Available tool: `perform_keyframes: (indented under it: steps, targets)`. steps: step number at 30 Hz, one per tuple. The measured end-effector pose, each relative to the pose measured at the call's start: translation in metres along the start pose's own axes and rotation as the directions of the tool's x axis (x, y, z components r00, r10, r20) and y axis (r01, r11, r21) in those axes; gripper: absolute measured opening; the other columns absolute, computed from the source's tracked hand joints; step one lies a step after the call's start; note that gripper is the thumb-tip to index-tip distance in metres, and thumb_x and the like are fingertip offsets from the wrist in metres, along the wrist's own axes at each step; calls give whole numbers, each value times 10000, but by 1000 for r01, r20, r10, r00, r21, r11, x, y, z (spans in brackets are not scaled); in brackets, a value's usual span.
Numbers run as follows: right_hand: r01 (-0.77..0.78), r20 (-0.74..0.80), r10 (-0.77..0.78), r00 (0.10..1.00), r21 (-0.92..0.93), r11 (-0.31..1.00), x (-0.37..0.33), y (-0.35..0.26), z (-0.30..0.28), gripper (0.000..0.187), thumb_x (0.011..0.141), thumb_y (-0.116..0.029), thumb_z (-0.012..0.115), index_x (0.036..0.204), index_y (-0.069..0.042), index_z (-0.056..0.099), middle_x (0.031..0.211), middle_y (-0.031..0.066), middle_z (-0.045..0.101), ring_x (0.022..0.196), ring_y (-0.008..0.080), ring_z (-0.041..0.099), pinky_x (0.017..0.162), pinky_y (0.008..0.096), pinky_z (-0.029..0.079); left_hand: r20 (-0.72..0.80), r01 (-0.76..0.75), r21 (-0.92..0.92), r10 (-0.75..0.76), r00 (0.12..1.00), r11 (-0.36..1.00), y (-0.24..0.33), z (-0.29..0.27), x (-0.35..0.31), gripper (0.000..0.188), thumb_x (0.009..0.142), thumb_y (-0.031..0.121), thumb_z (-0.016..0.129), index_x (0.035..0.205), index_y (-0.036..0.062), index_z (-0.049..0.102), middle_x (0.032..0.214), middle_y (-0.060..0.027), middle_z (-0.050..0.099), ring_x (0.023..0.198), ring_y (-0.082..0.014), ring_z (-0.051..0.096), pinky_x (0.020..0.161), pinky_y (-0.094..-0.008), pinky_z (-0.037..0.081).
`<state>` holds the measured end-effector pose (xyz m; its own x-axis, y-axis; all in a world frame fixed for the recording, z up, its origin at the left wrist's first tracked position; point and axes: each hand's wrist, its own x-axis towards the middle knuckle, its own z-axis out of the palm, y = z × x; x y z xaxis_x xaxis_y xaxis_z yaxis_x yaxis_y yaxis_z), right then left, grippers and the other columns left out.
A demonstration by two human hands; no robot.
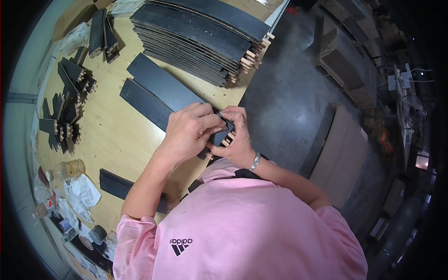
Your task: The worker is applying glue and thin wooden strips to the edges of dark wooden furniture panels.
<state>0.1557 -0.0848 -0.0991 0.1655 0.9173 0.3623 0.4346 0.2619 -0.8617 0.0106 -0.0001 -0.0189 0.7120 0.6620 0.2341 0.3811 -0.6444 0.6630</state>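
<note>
A dark board (163,81) lies slantwise on the pale table, its near end reaching my body. Around that end curls my right hand (240,140), thumb and fingers closed on it; light wooden dowels (228,139) stick out beside the thumb. My left hand (190,128) is closed in a pinch over the same end, its fingertips meeting my right fingers. Whatever is between those left fingertips is too small and covered to name. A second dark board (143,103) runs alongside, partly under my left hand.
A tall stack of dark boards (191,37) with dowelled ends stands at the far side. Short dark pieces (70,112) are heaped at the left. Nearer are two dark strips (116,183), a plastic bottle (70,170) and white tissue (82,193). The table edge drops to grey floor at right.
</note>
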Motion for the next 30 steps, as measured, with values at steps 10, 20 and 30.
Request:
perform_keyframes:
  steps: [10,20,30]
  targets:
    - [11,15,-11,1000,3,1000,-2,0,-1,759,542,-103,834,1190,-53,443,1168,160,432,1106,311,476,934,391,432,131,-8,-39,13,991,999,1,-8,-11,138,718,67,705,843,120,731,714,-25,567,726,-225,594,600,-366,469]
    - [-11,-14,12,1000,43,999,-2,-1,3,773,541,-71,829,1200,-56,425,1191,157,413,1114,297,470,944,384,431,-103,8,3,-8,995,1000,4,5,-9,127,704,31,720,815,93,723,694,-42,538,669,-218,574,576,-336,444]
    - [0,-3,0,1000,18,1000,-3,4,3,769,538,-118,852,1188,-49,446,1168,163,429,1103,311,474,937,394,434,-40,20,-7,-20,999,1000,1,3,-5,101,703,36,721,794,77,706,699,-46,545,673,-224,580,572,-345,444]
